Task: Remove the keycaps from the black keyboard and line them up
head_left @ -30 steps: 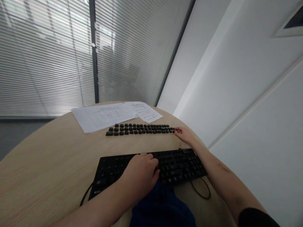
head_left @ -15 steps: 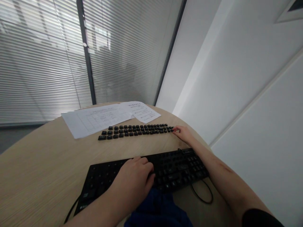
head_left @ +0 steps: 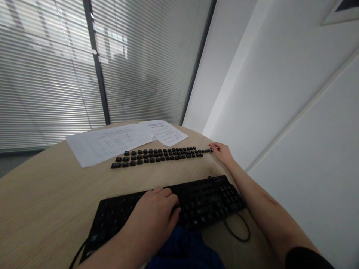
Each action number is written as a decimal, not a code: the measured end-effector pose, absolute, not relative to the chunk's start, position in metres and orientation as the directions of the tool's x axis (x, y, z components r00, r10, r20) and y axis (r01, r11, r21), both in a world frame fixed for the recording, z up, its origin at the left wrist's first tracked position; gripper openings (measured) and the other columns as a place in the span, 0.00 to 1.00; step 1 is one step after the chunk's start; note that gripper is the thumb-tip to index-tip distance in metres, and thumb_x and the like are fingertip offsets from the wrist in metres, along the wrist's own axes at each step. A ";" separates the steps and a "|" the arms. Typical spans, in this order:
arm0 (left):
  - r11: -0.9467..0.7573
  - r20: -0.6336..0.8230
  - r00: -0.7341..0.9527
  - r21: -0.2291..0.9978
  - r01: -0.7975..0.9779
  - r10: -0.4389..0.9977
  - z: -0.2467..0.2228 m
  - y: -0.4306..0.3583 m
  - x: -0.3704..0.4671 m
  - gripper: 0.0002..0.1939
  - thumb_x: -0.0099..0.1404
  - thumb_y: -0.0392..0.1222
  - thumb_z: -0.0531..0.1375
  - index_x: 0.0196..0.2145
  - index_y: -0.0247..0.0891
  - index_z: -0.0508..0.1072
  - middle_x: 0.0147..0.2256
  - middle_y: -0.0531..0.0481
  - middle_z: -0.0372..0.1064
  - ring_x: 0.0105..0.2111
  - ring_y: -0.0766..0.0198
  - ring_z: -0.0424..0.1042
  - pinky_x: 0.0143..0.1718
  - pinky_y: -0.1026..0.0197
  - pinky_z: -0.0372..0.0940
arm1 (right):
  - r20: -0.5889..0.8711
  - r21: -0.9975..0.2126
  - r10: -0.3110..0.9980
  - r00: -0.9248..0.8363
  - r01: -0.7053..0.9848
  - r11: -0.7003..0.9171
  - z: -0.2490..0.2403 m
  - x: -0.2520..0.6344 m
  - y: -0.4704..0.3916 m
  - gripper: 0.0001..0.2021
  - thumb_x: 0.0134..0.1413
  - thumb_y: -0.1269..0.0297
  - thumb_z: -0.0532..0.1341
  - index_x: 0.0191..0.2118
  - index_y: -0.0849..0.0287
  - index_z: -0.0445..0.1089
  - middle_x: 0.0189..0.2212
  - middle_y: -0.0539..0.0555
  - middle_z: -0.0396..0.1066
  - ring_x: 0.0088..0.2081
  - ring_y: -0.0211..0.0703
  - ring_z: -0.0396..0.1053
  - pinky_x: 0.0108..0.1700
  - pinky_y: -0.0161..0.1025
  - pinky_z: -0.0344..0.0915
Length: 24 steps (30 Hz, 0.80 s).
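Three rows of small black keycaps lie across the far half of the desk in the head view, running from left to right beyond the black keyboard. We have our right hand at the right end of these rows, its forearm stretched past the keyboard's right end. Its fingers are bent, the tips low over the desk, just beside the last keycap of the row that reaches farthest right; whether they are clamped on that keycap or only beside it, we cannot tell. The remaining keycaps extend away to the left of those fingers, the widest one at the near left corner.

Our left hand rests over the middle of the keyboard, back upward, fingers curled down. Their tips are hidden from us, so we cannot tell whether they hold anything. The keyboard lies at a slant, its right end farther from us, with a cable looping out near that end. We see blue cloth at the near edge, close to our left thumb.

Behind the keycaps lie printed sheets, partly overlapping. Past the desk we see slatted blinds and, to the right, a white wall.
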State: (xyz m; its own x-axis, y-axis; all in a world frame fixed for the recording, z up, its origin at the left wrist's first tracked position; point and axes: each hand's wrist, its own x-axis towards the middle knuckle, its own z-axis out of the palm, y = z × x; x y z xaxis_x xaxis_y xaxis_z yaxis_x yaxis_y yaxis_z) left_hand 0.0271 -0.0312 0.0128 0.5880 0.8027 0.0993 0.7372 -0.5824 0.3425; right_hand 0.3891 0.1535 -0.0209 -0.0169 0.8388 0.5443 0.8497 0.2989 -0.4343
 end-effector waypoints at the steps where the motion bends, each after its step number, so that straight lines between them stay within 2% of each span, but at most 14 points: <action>1: -0.583 0.106 0.586 0.336 0.740 0.804 0.013 -0.031 0.027 0.09 0.67 0.38 0.55 0.35 0.39 0.76 0.37 0.46 0.74 0.42 0.53 0.72 0.47 0.47 0.67 | 0.560 -0.457 0.828 0.012 0.838 0.297 -0.016 0.392 0.152 0.20 0.63 0.49 0.54 0.41 0.57 0.78 0.35 0.57 0.80 0.31 0.46 0.74 0.39 0.43 0.70; 4: -0.591 0.122 0.586 0.315 0.743 0.801 0.014 -0.030 0.025 0.09 0.67 0.39 0.55 0.36 0.40 0.76 0.38 0.46 0.73 0.42 0.52 0.71 0.46 0.47 0.67 | 0.588 -0.531 0.803 0.095 0.795 0.294 -0.003 0.399 0.143 0.29 0.66 0.42 0.46 0.41 0.60 0.77 0.35 0.57 0.79 0.26 0.43 0.73 0.33 0.41 0.70; 8: -0.610 0.134 0.599 0.277 0.742 0.790 0.015 -0.028 0.024 0.10 0.67 0.39 0.55 0.36 0.39 0.77 0.38 0.45 0.74 0.42 0.52 0.71 0.46 0.48 0.67 | 0.587 -0.697 0.778 0.225 0.630 0.344 0.016 0.400 0.112 0.37 0.63 0.34 0.41 0.36 0.60 0.76 0.28 0.57 0.75 0.29 0.43 0.73 0.34 0.39 0.71; 10: -0.620 0.143 0.606 0.253 0.742 0.783 0.016 -0.027 0.023 0.10 0.67 0.40 0.55 0.37 0.39 0.77 0.39 0.45 0.74 0.43 0.52 0.71 0.47 0.48 0.67 | 0.514 -0.823 0.808 0.289 0.432 0.369 0.025 0.397 0.089 0.38 0.61 0.31 0.41 0.31 0.58 0.75 0.19 0.52 0.67 0.23 0.41 0.68 0.31 0.39 0.71; 13: -0.638 0.165 0.617 0.226 0.736 0.770 0.016 -0.025 0.023 0.11 0.68 0.40 0.56 0.41 0.38 0.77 0.42 0.43 0.74 0.45 0.51 0.71 0.50 0.47 0.66 | 0.339 -0.939 0.907 0.250 0.157 0.308 0.034 0.386 0.050 0.35 0.59 0.30 0.44 0.32 0.56 0.73 0.10 0.43 0.50 0.14 0.37 0.55 0.25 0.40 0.70; 15: -0.640 0.168 0.618 0.218 0.736 0.768 0.015 -0.024 0.022 0.12 0.67 0.41 0.56 0.45 0.37 0.77 0.45 0.41 0.73 0.47 0.50 0.71 0.52 0.47 0.66 | 0.252 -0.968 0.938 0.239 0.052 0.247 0.035 0.376 0.024 0.30 0.59 0.32 0.50 0.34 0.56 0.71 0.12 0.43 0.53 0.15 0.37 0.57 0.23 0.39 0.69; 17: -0.635 0.171 0.611 0.211 0.743 0.773 0.013 -0.023 0.021 0.14 0.67 0.42 0.57 0.48 0.36 0.76 0.49 0.40 0.72 0.50 0.49 0.71 0.54 0.46 0.65 | 0.181 -0.982 0.955 0.236 -0.008 0.188 0.031 0.367 0.000 0.24 0.57 0.37 0.58 0.38 0.55 0.71 0.17 0.45 0.62 0.18 0.38 0.63 0.22 0.38 0.69; 20: -0.626 0.180 0.600 0.175 0.760 0.779 0.009 -0.022 0.020 0.18 0.68 0.45 0.57 0.53 0.36 0.74 0.55 0.38 0.69 0.55 0.47 0.69 0.58 0.45 0.62 | 0.139 -0.986 0.968 0.209 -0.062 0.155 0.017 0.358 -0.024 0.21 0.51 0.50 0.69 0.47 0.54 0.69 0.27 0.49 0.72 0.24 0.39 0.70 0.24 0.36 0.71; 22: -0.619 0.180 0.594 0.148 0.771 0.784 0.005 -0.021 0.019 0.21 0.69 0.48 0.56 0.56 0.36 0.72 0.59 0.37 0.67 0.58 0.45 0.66 0.60 0.43 0.60 | 0.150 -0.980 0.962 0.229 -0.097 0.176 0.005 0.357 -0.030 0.23 0.50 0.52 0.70 0.49 0.54 0.68 0.29 0.49 0.72 0.26 0.39 0.71 0.25 0.36 0.71; 24: -0.618 0.176 0.595 0.136 0.774 0.784 0.001 -0.020 0.019 0.24 0.70 0.50 0.55 0.58 0.35 0.71 0.61 0.35 0.65 0.60 0.44 0.64 0.61 0.42 0.58 | 0.171 -0.969 0.942 0.289 -0.125 0.215 -0.006 0.358 -0.029 0.20 0.53 0.49 0.66 0.46 0.55 0.68 0.24 0.47 0.69 0.24 0.38 0.69 0.22 0.34 0.68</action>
State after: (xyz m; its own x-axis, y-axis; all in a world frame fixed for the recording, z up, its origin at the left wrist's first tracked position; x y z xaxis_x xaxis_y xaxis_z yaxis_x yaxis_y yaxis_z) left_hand 0.0191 -0.0204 0.0010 0.5952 0.7840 0.1764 0.7742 -0.6183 0.1357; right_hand 0.3583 -0.0287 -0.0057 0.2893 0.9418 0.1713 -0.1250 0.2145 -0.9687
